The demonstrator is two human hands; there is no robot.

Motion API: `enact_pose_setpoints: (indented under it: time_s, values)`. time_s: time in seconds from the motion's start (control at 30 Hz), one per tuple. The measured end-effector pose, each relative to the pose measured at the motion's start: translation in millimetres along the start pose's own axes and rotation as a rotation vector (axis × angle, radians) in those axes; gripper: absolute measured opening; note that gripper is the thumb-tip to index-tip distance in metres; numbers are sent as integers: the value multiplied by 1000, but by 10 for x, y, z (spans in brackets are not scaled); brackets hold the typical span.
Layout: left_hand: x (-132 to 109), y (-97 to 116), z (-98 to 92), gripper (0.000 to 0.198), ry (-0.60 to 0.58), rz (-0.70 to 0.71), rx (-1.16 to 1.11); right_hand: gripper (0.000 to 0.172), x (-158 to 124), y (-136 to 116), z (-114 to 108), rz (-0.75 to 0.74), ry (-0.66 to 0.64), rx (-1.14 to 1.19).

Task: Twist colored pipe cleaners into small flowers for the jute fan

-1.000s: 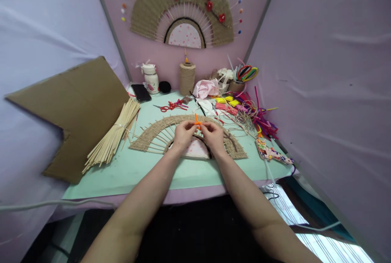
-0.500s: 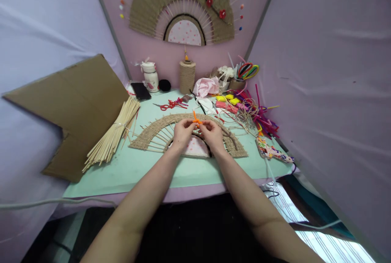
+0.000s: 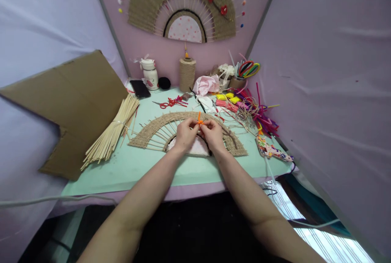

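My left hand and my right hand meet above a jute-wound fan lying on the mint green mat. Both pinch a small orange pipe cleaner piece between their fingertips, held just over the fan's upper arc. The fan has wooden ribs and a pink dotted half-circle centre, partly hidden by my hands.
A bundle of wooden sticks and a cardboard sheet lie left. Red scissors, a jute spool, a white bottle, a phone stand behind. Coloured pipe cleaners pile right. A finished fan hangs on the wall.
My hands stay together on the orange piece with small finger movements. The view has tilted slightly downward, so the wall fan sits higher in the picture.
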State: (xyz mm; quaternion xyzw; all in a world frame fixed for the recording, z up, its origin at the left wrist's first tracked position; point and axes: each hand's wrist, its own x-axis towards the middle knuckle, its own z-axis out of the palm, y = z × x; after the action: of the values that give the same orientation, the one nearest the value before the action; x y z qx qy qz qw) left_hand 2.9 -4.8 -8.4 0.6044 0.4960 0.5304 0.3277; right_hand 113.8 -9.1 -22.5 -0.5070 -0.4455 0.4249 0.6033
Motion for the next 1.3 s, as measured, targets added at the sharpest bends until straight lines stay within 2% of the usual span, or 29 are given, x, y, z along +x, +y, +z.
enact_pose_setpoints:
  time_s: [0.13, 0.23, 0.37, 0.53, 0.8, 0.97, 1.07, 1.17, 1.23, 1.3]
  values:
    - [73, -76, -4, 10, 4, -200, -229, 23, 23, -41, -39, 48, -35, 3]
    - [105, -110, -14, 13, -17, -277, -307, 26, 42, -66, -79, -79, 2, -100]
    - [97, -123, -12, 12, -38, -235, -253, 24, 53, -71, -113, -243, -38, -199]
    - [68, -103, -13, 10, -59, -140, -91, 22, 55, -49, -129, -224, -80, -216]
    - [-16, -25, -21, 7, -10, -28, 112, 12, -36, -84, -56, -271, 39, -390]
    - [3, -74, 7, 7, -10, -51, 75, 11, -62, -69, -29, -313, 85, -446]
    - [54, -133, 16, 6, -28, -128, 1, 15, -41, -58, -45, -300, 64, -413]
    - [98, -151, 7, 15, -69, -255, -172, 19, 13, -46, -69, -242, 52, -302]
    - [113, -138, -8, 24, -87, -314, -288, 21, 60, -35, -84, -151, 66, -176]
    - [117, -123, -23, 31, -94, -279, -304, 24, 98, -27, -94, -39, 59, -57]
